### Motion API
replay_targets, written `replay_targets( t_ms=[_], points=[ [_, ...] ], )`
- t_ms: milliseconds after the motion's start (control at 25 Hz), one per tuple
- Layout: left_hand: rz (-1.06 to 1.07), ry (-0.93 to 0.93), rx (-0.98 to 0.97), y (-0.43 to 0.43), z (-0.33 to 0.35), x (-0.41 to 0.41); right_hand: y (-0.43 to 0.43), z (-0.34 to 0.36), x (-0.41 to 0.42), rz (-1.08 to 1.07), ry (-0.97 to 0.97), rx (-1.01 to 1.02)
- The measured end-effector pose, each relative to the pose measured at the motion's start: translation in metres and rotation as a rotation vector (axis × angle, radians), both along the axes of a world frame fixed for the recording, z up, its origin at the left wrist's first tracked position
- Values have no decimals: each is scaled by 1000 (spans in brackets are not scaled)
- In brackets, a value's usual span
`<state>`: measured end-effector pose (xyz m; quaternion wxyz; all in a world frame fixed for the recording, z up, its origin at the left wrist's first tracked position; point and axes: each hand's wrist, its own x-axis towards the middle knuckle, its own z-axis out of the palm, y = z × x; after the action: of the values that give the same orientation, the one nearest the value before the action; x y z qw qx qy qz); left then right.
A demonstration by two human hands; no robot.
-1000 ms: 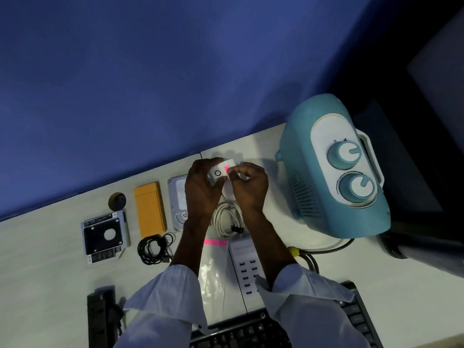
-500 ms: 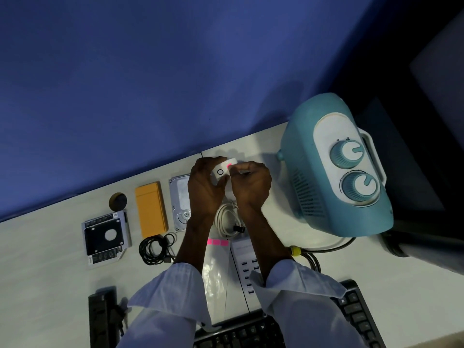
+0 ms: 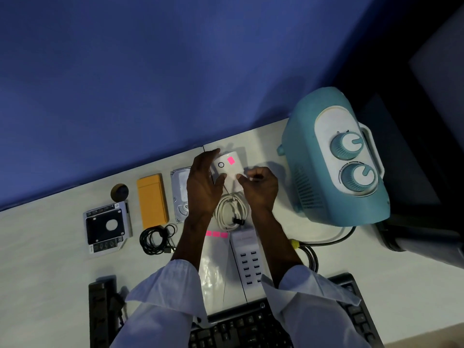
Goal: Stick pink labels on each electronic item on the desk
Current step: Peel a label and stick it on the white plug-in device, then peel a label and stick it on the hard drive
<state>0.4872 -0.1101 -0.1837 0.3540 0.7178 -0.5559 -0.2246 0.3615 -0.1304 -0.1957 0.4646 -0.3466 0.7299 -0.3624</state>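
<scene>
One label point(image 3: 231, 160) sat on the adapter point(image 3: 232, 171) your left hand point(image 3: 200, 189) gripped; right hand point(image 3: 261, 189) hold was unclear; heater point(image 3: 313, 197) right of grip showed none.

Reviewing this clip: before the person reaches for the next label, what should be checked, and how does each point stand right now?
1. Pink label stuck on the white device: ok, it sits on the top face beside the ring mark.
2. Device held securely: ok, the left hand grips it with thumb and fingers.
3. Right hand free to pick a label: cannot tell, its curled fingers are at the device's lower edge.
4. Spare labels within reach: ok, a label strip lies on the desk.
5. All items labelled: not ok, the orange case, drive caddy and blue heater show no label.
</scene>
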Motion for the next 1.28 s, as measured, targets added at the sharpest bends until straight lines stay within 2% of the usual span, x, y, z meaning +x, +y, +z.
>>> replay_targets(
  t_ms=[200,440,560,720,800,1040,1280],
  points=[
    [105,96,-54,73,4,0,61,6,1,-18,49,-103],
    [61,-73,285,167,-18,3,141,14,12,94,32,-185],
    [-56,-258,288,179,-25,7,172,12,13,123,56,-120],
    [-137,-303,324,175,-30,7,196,6,18,143,73,-125],
    [-111,-231,333,172,-32,9,201,2,20,147,99,-131],
    [-30,159,312,169,-26,18,198,2,13,179,179,-118],
    [31,421,300,169,-12,32,183,0,17,242,145,-49]
  ],
)
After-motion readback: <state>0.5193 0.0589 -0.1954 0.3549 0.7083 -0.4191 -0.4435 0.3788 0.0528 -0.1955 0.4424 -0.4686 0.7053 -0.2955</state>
